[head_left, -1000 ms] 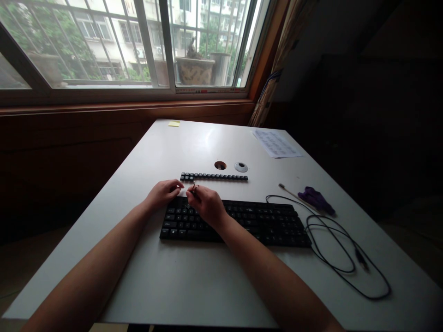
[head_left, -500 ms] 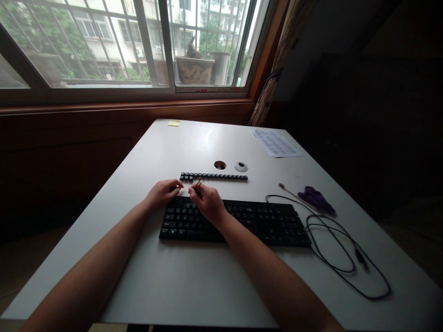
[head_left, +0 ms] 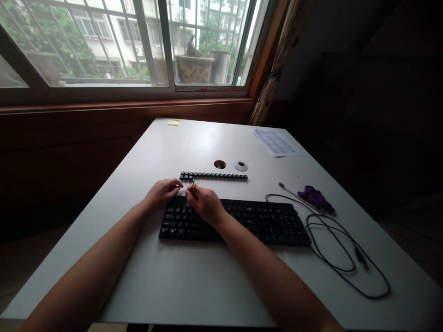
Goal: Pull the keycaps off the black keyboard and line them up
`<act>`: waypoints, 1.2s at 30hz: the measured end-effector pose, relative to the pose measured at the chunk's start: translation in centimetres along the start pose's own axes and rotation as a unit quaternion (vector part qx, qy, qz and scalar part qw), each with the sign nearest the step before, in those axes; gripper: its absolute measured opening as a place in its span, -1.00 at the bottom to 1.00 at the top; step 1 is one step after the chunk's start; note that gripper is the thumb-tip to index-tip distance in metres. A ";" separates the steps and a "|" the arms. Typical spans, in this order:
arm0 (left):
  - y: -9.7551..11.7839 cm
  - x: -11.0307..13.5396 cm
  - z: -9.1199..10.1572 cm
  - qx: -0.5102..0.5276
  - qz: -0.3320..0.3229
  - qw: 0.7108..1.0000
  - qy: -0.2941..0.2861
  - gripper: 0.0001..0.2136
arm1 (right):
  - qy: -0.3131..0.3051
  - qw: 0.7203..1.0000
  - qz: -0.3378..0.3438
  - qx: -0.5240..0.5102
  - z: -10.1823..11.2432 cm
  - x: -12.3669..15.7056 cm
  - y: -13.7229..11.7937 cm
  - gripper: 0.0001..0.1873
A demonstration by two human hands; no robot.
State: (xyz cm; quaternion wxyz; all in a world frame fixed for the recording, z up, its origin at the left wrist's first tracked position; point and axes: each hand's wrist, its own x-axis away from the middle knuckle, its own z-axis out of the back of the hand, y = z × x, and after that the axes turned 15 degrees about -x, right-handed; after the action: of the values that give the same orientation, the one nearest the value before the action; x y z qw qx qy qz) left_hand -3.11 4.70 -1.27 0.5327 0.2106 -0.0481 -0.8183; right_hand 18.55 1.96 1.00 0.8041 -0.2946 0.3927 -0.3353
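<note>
Black keyboard (head_left: 258, 220) on a white table (head_left: 194, 281).
The right hand (head_left: 205, 203) pinches a thin tool (head_left: 194, 184); the left hand (head_left: 164, 191), half open, looks empty.

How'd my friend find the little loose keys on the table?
Start at the white table by the window. Find the long black keyboard on it, then look past its far edge toward the round hole. The loose keycaps are lined up there, with a short second row at the left end; unlike those on the keyboard, they sit directly on the table.
</note>
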 end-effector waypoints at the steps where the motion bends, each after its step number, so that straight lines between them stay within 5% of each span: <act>1: 0.0 0.0 0.0 -0.001 -0.001 1.000 0.000 -0.81 | 0.000 1.000 -0.007 -0.006 0.1 0.0 0.0 -0.74; 14: 0.1 0.1 0.1 -0.004 -0.004 1.000 0.000 -0.81 | 0.025 0.998 -0.039 -0.041 0.3 -0.3 0.1 -0.75; 27: 0.3 0.0 0.3 0.004 0.010 1.000 -0.003 -0.81 | -0.045 0.993 0.090 0.066 -0.8 0.6 0.0 -0.71; 36: 0.2 0.1 0.2 0.000 -0.002 1.000 -0.007 -0.82 | -0.003 0.998 -0.041 -0.052 0.5 -0.2 0.0 -0.72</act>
State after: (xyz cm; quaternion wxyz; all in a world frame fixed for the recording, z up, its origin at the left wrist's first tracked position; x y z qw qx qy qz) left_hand -3.07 4.54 -1.10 0.5308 0.2049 -0.0510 -0.8207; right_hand 18.86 2.25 1.32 0.7742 -0.3527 0.3952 -0.3464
